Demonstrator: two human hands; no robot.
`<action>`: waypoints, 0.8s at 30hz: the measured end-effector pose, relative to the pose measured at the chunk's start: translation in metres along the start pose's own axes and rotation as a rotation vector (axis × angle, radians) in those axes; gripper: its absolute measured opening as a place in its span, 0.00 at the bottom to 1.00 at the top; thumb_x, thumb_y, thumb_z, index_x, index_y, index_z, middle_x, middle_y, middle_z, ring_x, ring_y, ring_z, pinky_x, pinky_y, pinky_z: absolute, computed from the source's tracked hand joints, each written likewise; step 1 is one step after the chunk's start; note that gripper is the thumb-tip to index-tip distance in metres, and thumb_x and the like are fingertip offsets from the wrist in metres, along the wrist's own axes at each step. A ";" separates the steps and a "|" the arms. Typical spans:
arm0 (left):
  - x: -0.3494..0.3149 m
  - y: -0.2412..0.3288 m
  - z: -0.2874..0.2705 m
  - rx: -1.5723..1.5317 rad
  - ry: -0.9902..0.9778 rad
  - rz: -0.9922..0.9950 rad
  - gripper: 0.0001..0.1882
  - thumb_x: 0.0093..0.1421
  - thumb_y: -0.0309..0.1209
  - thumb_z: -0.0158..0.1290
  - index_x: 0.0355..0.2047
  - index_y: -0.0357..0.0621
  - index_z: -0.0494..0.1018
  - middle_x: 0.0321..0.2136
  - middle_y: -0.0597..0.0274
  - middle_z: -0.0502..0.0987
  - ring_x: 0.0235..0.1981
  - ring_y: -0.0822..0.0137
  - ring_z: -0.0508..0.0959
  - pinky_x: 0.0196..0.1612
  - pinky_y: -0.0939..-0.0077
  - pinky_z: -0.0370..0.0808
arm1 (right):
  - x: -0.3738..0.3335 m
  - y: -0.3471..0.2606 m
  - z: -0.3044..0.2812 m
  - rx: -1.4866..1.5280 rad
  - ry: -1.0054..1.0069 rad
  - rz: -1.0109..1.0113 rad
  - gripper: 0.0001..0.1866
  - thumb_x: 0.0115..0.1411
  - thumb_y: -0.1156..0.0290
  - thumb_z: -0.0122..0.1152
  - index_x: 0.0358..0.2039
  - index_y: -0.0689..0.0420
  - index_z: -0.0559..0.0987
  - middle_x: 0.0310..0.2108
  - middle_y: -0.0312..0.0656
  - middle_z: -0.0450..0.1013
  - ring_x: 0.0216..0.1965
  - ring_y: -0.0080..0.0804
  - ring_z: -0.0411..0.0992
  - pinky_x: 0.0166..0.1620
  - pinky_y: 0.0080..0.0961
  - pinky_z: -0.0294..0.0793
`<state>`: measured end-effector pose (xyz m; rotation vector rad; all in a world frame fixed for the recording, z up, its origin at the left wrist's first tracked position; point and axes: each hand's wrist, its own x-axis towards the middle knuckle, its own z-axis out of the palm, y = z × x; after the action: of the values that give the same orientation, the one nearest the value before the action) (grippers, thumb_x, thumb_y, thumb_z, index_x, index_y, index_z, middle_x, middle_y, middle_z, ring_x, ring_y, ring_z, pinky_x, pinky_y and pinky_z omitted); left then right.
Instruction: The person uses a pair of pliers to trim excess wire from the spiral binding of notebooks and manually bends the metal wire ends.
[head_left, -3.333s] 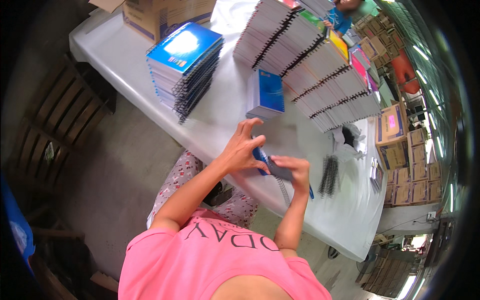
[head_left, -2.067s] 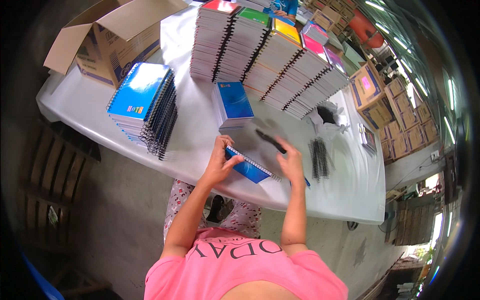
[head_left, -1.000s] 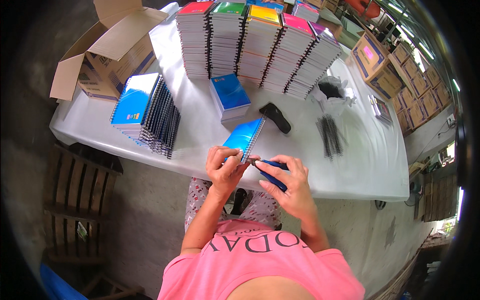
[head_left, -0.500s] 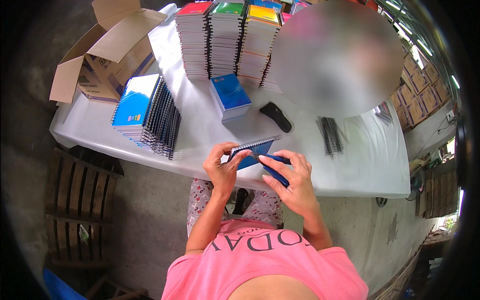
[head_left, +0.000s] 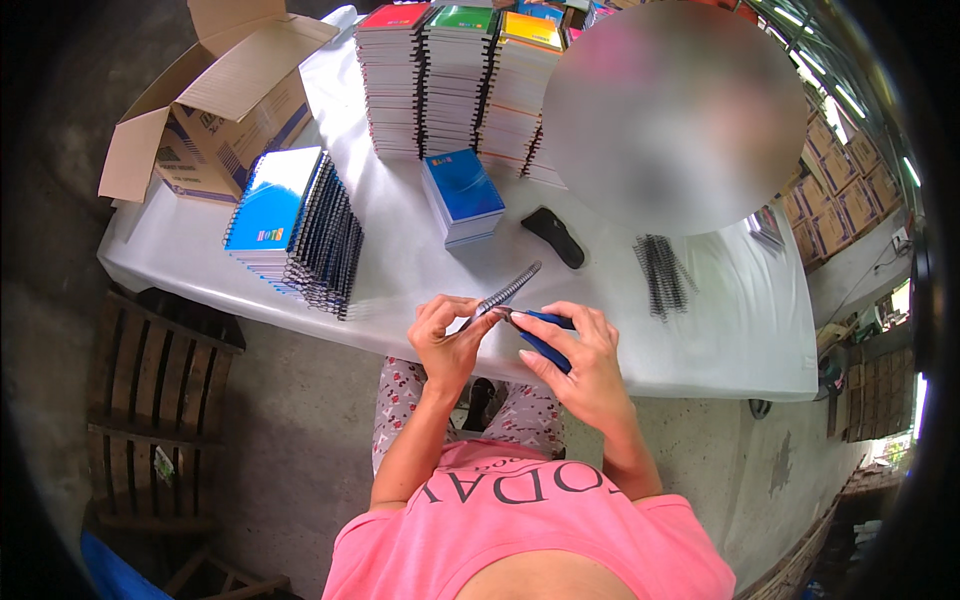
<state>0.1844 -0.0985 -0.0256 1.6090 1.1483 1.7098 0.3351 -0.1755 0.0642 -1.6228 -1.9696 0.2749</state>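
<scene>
My left hand (head_left: 446,337) pinches a spiral-bound notebook (head_left: 510,288) near one end of its coil, above the table's near edge. The notebook is turned so that mostly the dark coil shows. In my right hand (head_left: 583,352) are blue-handled pliers (head_left: 545,350), their handles slightly apart. The jaws of the pliers meet the coil's near end beside my left fingertips; whether they grip the wire is too small to tell. Beyond my hands lie a short stack of blue-covered books (head_left: 463,198) without visible coils and a black elongated case (head_left: 553,237).
A tall stack of coiled blue notebooks (head_left: 290,230) stands at left, near an open cardboard box (head_left: 220,120). Tall red, green and yellow notebook stacks (head_left: 455,85) rise at the back. Loose black coils (head_left: 665,275) lie on the white-covered table (head_left: 740,340). A wooden chair (head_left: 160,400) stands at left.
The notebook has been turned in my left hand, so its blue cover hardly shows and the coil faces up. My right hand and the pliers have shifted slightly left.
</scene>
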 end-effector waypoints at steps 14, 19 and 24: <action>0.002 0.009 -0.007 0.126 0.095 0.538 0.16 0.34 0.18 0.69 0.24 0.42 0.76 0.24 0.63 0.77 0.26 0.66 0.76 0.34 0.71 0.67 | -0.004 0.028 0.001 1.432 -0.715 0.512 0.23 0.65 0.61 0.49 0.60 0.51 0.64 0.41 0.43 0.71 0.47 0.31 0.68 0.52 0.26 0.66; 0.007 0.008 -0.007 0.118 0.085 0.580 0.18 0.34 0.18 0.69 0.28 0.40 0.75 0.27 0.60 0.76 0.26 0.64 0.75 0.30 0.72 0.69 | -0.020 0.032 0.022 1.334 -0.492 0.332 0.24 0.66 0.60 0.48 0.61 0.49 0.62 0.42 0.41 0.68 0.47 0.29 0.67 0.50 0.28 0.66; 0.011 0.013 -0.016 -0.262 0.309 -0.208 0.12 0.50 0.23 0.62 0.37 0.37 0.77 0.30 0.63 0.75 0.28 0.75 0.72 0.31 0.81 0.70 | -0.029 0.072 0.025 0.003 -0.073 0.271 0.23 0.62 0.55 0.50 0.58 0.42 0.68 0.45 0.43 0.66 0.49 0.38 0.65 0.55 0.50 0.57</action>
<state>0.1692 -0.0993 -0.0074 1.0576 1.1304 1.9201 0.3847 -0.1804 0.0000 -1.9026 -1.7965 0.4468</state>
